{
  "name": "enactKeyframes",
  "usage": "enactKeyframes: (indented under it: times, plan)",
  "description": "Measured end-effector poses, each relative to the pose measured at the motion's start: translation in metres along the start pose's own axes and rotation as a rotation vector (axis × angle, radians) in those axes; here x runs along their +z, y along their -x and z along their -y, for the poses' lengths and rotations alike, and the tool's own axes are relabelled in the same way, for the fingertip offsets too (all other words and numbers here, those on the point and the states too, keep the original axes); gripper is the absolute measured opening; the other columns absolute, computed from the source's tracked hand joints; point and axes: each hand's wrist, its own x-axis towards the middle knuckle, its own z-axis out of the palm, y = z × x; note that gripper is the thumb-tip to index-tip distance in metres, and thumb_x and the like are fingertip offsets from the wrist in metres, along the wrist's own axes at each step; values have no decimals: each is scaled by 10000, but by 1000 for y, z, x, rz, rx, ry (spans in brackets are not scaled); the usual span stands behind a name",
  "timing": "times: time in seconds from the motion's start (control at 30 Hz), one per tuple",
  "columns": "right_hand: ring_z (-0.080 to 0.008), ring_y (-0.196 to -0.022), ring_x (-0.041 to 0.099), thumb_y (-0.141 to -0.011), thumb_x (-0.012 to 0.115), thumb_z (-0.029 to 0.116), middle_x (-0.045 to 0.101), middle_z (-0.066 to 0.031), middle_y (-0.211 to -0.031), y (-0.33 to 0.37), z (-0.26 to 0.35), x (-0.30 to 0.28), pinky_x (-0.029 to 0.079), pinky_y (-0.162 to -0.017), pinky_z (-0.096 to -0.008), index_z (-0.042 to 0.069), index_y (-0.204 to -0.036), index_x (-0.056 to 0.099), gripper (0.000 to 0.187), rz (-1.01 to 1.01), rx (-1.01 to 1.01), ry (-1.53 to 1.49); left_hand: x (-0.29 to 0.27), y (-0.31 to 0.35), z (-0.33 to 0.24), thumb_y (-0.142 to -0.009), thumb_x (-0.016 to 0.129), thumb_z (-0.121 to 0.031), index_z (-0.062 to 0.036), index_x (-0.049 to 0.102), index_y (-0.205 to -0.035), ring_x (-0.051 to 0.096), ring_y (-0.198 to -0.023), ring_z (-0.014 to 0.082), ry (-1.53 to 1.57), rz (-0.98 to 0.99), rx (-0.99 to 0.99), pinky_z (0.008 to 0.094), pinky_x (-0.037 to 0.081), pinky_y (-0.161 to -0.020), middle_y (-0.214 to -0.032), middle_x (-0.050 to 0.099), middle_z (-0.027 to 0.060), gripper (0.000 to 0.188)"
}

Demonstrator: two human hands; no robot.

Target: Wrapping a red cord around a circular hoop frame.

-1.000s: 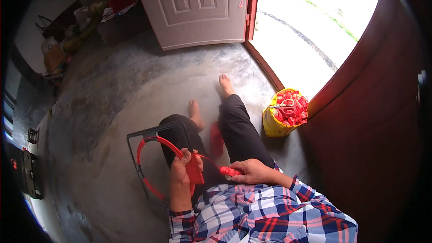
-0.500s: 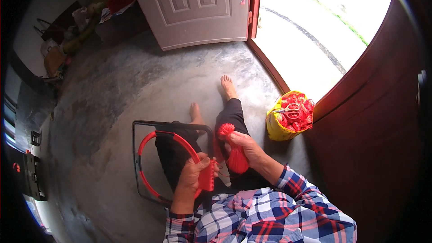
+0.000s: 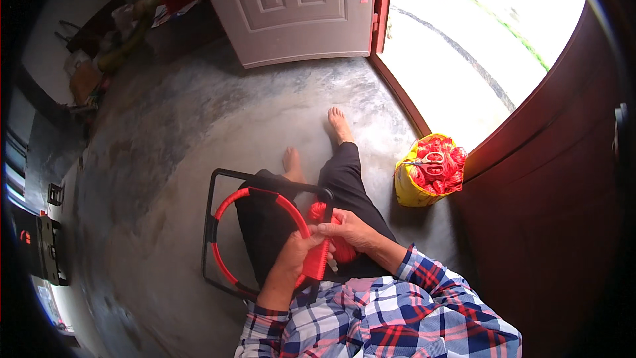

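Observation:
Across my lap rests a black rectangular frame (image 3: 265, 178) with a ring (image 3: 285, 204) inside it, partly covered in red cord. My left hand (image 3: 298, 252) is closed on the ring's right side, at a band of tightly laid red cord (image 3: 316, 262) between ring and frame. Close beside it, my right hand (image 3: 352, 231) is closed around a bundle of red cord (image 3: 344, 250), by the frame's right bar. Its thumb and fingertips come up to my left hand's fingers. The frame's bar and my hands hide part of the bundle.
On the floor to the right, a yellow bag (image 3: 412, 189) holds red cord, with scissors (image 3: 432, 163) lying on top. A brown door panel (image 3: 536, 225) stands beyond it. Ahead are an open door (image 3: 298, 20) and a bright doorway. Clutter sits at the far left.
My right hand has brought the cord bundle left and down, against the frame's right bar and my left hand. The frame has tilted and shifted slightly right.

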Motion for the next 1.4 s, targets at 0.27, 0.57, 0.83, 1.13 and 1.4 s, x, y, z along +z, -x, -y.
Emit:
enactKeyframes:
  times: [0.27, 0.57, 0.83, 1.13, 1.4]
  plan:
    - [-111, -576, 573, -904, 655, 214, 606, -44, -760, -3, -4, -6, 474, -546, -250, 26, -1072, 520, 286, 40, -31, 18, -3, 1, 0, -932, 569, -140, -16, 579, -1024, 679, -655, 227, 4, 7, -16, 318, 577, -613, -803, 668, 159, 155]
    - [-121, -608, 589, -925, 630, 220, 606, -37, -759, -4, -11, -9, 488, -576, -264, 35, -1076, 524, 261, 7, -66, -7, -16, -13, 5, -936, 585, -194, -58, 563, -966, 664, -615, 241, 106, 18, -39, 348, 558, -584, -787, 663, 165, 141]
    - [-95, -768, 556, -944, 590, 207, 590, -1, -864, 3, -24, -27, 458, -706, -247, 60, -1048, 563, 182, -175, -124, 61, -38, -31, 13, -931, 597, -196, -74, 570, -933, 665, -640, 244, 159, 1, -9, 352, 560, -579, -802, 663, 139, 125]
    - [-145, -677, 582, -912, 558, 300, 596, -41, -779, 28, -17, -71, 491, -638, -290, 64, -1052, 575, 274, -458, -200, -39, -49, -56, 26, -937, 587, -225, -31, 582, -958, 658, -634, 221, 75, 97, 29, 330, 554, -592, -777, 655, 143, 194]
    - [-197, -725, 607, -895, 510, 181, 605, -96, -848, 27, 35, -79, 530, -647, -346, 76, -1104, 501, 233, -321, -347, -31, -48, -50, 28, -925, 608, -198, -23, 578, -938, 660, -613, 219, 108, 54, 11, 316, 557, -553, -773, 655, 150, 178]
